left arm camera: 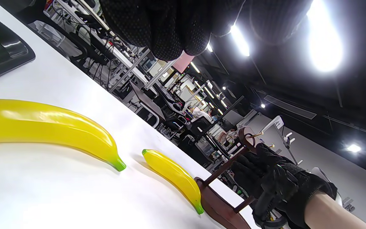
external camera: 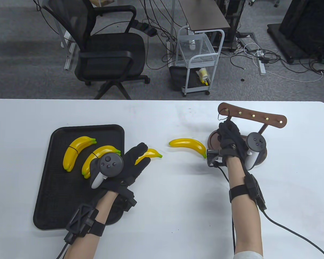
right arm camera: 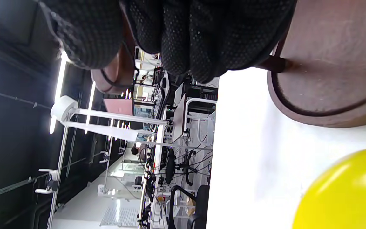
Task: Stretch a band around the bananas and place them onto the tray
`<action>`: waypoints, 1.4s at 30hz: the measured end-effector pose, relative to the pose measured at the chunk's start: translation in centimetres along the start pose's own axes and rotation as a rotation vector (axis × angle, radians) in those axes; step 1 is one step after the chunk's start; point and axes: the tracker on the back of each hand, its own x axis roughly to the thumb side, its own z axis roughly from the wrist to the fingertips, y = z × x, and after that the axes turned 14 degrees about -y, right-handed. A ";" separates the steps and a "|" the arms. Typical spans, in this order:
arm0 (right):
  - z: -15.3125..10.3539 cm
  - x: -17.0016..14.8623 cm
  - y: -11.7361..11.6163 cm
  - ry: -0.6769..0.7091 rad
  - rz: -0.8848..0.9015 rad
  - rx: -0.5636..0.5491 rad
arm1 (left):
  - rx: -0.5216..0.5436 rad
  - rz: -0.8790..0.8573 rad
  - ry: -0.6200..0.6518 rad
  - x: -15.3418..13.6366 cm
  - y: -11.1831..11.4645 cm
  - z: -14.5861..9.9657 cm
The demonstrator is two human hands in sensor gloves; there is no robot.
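Observation:
Two banded banana pairs [external camera: 75, 153] [external camera: 98, 155] lie on the black tray [external camera: 56, 194]. One loose yellow banana [external camera: 153, 153] [left arm camera: 43, 124] lies just right of the tray, partly under my left hand [external camera: 141, 155], whose straight fingers [left arm camera: 170, 28] hover over it without gripping. A second loose banana [external camera: 189, 144] [left arm camera: 173, 173] [right arm camera: 345, 190] lies mid-table. My right hand [external camera: 226, 126] reaches the left end of the wooden peg rack [external camera: 259, 116], thumb and fingers [right arm camera: 202, 38] pinching a thin black band [external camera: 219, 116] [right arm camera: 111, 81] that hangs from the end peg.
The rack's round wooden base [external camera: 213, 136] [right arm camera: 329, 95] stands right beside the second banana's green tip. Behind the table's far edge are an office chair [external camera: 108, 54] and a white cart [external camera: 199, 59]. Bare white tabletop [external camera: 178, 202] lies between my forearms.

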 end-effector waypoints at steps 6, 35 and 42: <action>0.9 -0.5 -0.9 -0.051 0.071 0.001 | 0.002 -0.004 -0.005 -0.1 -0.1 0.0; 0.3 1.3 -0.4 0.003 0.096 -0.035 | -0.020 -0.008 -0.027 -0.4 -0.1 0.2; -0.5 2.6 0.4 0.060 0.034 -0.036 | -0.021 -0.010 -0.029 -0.5 -0.1 0.2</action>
